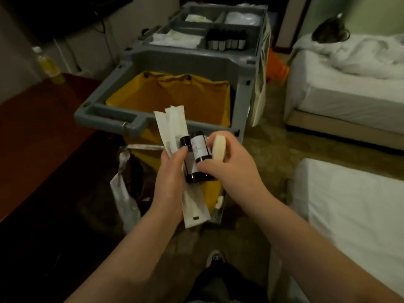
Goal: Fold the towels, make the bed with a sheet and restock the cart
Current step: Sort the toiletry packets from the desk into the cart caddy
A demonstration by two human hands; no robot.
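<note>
I stand behind the grey housekeeping cart (140,62), whose yellow bag (175,95) hangs open in front of me. My left hand (170,180) grips several long white packets (172,123) together with a dark labelled bottle (192,169). My right hand (227,162) pinches a second small dark bottle (200,147) and holds a round pale soap bar (218,147) between its fingers. Both hands meet just above the cart's near rim. The top tray holds a row of dark bottles (225,40) and white packets (175,39).
A bed with a rumpled white duvet (360,60) stands at the right back. A second bed with a white sheet (354,200) is at my right. A dark wooden desk (43,132) runs along the left, and a white plastic bag (124,193) hangs off the cart.
</note>
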